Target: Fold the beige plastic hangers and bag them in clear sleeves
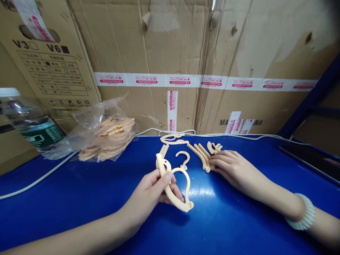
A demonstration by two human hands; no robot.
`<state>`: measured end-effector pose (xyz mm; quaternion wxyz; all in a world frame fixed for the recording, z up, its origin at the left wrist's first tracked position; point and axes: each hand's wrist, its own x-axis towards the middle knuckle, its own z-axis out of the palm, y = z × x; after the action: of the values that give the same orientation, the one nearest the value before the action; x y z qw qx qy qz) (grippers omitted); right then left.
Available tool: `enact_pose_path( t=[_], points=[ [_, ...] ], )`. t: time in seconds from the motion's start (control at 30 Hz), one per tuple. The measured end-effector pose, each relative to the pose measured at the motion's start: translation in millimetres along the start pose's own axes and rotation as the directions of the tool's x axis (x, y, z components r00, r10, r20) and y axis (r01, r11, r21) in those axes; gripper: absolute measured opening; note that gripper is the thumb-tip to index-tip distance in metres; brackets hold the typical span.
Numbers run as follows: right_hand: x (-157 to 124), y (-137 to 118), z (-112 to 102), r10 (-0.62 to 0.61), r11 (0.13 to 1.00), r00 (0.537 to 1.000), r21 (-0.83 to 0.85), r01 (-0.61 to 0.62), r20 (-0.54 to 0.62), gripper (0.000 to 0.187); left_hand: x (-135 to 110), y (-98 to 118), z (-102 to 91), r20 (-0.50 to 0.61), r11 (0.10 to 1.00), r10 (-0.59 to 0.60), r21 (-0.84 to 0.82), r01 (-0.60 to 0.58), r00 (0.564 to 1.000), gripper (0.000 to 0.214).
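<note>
My left hand [159,187] grips a cream plastic folding hanger [174,200], thumb on top, raised over the blue table. The piece has a curved arm and a hooked part joined at its lower end. Behind it lies a loose hanger hook [183,159]. Farther back are another curved hanger piece [174,141] and a short strip [164,150]. On the right, my right hand [228,166] rests low, its fingers closed at the end of a row of slim hanger arms [200,156]. Small curved pieces [214,147] lie just beyond its fingers.
A clear plastic bag of cream hanger parts [114,136] sits at the left beside a water bottle [37,127]. Cardboard boxes [148,46] wall off the back. A white cable [239,136] runs along the table's rear; a dark flat device [313,163] lies right.
</note>
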<state>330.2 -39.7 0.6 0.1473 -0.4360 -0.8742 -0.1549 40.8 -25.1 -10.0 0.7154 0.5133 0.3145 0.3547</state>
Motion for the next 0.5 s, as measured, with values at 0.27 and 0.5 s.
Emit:
enact_pose_path(
  t=[0.27, 0.5],
  points=[
    [0.5, -10.4, -1.1, -0.009, 0.998, 0.999, 0.066, 0.012, -0.037, 0.029, -1.6, 5.9, 2.5, 0.010, 0.999, 0.005, 0.048, -0.005, 1.000, 0.037],
    [0.3, -52.6, -18.7, -0.071, 0.989, 0.993, 0.127, 0.082, -0.089, 0.044, -5.6, 5.7, 4.6, 0.025, 0.969, 0.102, 0.223, -0.105, 0.995, 0.027]
  ],
)
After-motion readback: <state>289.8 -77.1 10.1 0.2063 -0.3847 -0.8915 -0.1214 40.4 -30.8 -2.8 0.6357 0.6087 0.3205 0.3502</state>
